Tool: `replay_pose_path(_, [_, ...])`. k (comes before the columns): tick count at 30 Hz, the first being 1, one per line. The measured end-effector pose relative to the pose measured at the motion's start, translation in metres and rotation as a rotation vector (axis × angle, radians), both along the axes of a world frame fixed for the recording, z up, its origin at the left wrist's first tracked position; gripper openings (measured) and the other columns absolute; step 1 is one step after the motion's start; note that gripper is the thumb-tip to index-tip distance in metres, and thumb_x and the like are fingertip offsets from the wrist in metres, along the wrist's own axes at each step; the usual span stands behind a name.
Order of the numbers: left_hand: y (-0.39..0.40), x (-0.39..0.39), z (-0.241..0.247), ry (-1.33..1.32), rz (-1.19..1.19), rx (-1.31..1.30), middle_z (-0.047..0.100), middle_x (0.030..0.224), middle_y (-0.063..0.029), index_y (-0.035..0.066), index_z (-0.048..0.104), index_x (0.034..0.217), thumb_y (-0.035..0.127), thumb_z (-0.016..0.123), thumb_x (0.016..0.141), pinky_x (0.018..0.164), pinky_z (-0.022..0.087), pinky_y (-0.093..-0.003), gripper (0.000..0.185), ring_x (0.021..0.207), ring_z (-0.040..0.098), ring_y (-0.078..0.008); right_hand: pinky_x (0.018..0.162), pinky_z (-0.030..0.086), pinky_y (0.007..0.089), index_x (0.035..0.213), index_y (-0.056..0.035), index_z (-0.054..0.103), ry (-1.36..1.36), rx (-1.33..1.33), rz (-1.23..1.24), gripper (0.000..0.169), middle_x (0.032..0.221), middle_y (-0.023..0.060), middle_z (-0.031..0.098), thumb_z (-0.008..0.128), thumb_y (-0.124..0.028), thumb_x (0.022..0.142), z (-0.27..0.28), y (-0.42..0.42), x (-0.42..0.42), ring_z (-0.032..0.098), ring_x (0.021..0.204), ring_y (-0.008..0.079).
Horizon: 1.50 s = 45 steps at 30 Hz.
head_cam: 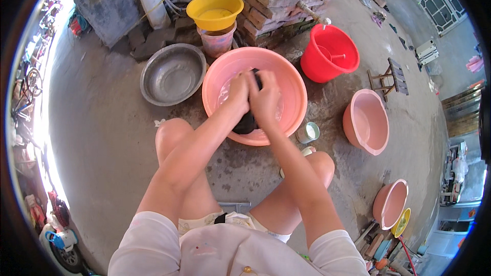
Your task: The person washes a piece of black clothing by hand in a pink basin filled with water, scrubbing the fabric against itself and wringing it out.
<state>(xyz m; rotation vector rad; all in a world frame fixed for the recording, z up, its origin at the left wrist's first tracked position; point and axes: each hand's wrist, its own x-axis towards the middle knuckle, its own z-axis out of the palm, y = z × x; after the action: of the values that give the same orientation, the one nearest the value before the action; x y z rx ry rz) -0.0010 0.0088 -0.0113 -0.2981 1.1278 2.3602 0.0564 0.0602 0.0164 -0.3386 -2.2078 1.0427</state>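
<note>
Dark wet-looking cloth (245, 123) is bunched between my two hands over a large round pink plastic basin (293, 92). My left hand (239, 88) grips it on the left side, and my right hand (266, 94) grips it from the right, close against the other hand; both are slightly blurred. The cloth's lower part hangs down to the basin's near side, and its top end shows between the fingers. Shallow water (224, 94) lies in the basin. Just outside the basin's lower right rim stands a small open container (308, 133) with white contents.
A grey metal basin (172, 74) sits left of the pink one. Behind are a yellow basin (215, 11) on a bucket (217, 42) and a brick stand (264, 11). Rightward are a red bucket (326, 59) below a tap (326, 21), another pink basin (366, 122) and a folding stool (389, 78).
</note>
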Motion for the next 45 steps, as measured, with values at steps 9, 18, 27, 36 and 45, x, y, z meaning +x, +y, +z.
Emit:
replay_pose_path(9, [-0.005, 0.005, 0.016, -0.021, -0.182, -0.078, 0.058, 0.085, -0.0082, 0.002, 0.059, 0.093, 0.026, 0.048, 0.091, 0.068, 0.047, -0.036, 0.027, 0.079, 0.057, -0.019, 0.071, 0.045, 0.0436, 0.089, 0.0032, 0.06, -0.006, -0.04, -0.042, 0.03, 0.078, 0.0251, 0.06, 0.059, -0.027, 0.091, 0.002, -0.003, 0.009, 0.058, 0.075, 0.0429])
replay_pose_path(18, [0.002, 0.001, 0.003, 0.016, -0.135, -0.01, 0.061, 0.089, -0.0098, 0.001, 0.061, 0.096, 0.027, 0.053, 0.091, 0.073, 0.047, -0.0336, 0.028, 0.081, 0.059, -0.0194, 0.075, 0.045, 0.0445, 0.094, 0.0035, 0.061, -0.06, -0.157, -0.038, 0.029, 0.087, 0.0265, 0.062, 0.053, -0.024, 0.094, 0.004, -0.004, 0.017, 0.06, 0.083, 0.042])
replay_pose_path(27, [0.011, 0.031, 0.027, 0.081, -0.104, -0.294, 0.061, 0.087, -0.0099, -0.001, 0.062, 0.093, 0.024, 0.049, 0.091, 0.069, 0.046, -0.0337, 0.028, 0.08, 0.056, -0.0176, 0.069, 0.044, 0.0441, 0.086, 0.0055, 0.056, -0.077, -0.272, -0.123, 0.029, 0.08, 0.0271, 0.061, 0.049, -0.021, 0.095, -0.019, 0.025, 0.004, 0.06, 0.076, 0.0408])
replay_pose_path(36, [0.014, 0.036, 0.024, 0.085, -0.131, -0.273, 0.062, 0.086, -0.0106, -0.001, 0.063, 0.097, 0.028, 0.049, 0.093, 0.067, 0.046, -0.0337, 0.032, 0.077, 0.059, -0.0197, 0.067, 0.043, 0.0449, 0.085, 0.0046, 0.056, -0.068, -0.308, -0.121, 0.028, 0.078, 0.0254, 0.06, 0.05, -0.021, 0.095, -0.013, 0.033, -0.002, 0.058, 0.073, 0.0412])
replay_pose_path(45, [0.014, 0.026, 0.025, 0.09, -0.09, -0.225, 0.061, 0.089, -0.0102, -0.001, 0.061, 0.101, 0.027, 0.047, 0.095, 0.066, 0.047, -0.0342, 0.032, 0.078, 0.058, -0.0184, 0.074, 0.046, 0.0412, 0.089, 0.0035, 0.058, -0.103, -0.309, -0.099, 0.027, 0.086, 0.0271, 0.063, 0.057, -0.024, 0.092, -0.007, 0.023, 0.002, 0.062, 0.081, 0.0375])
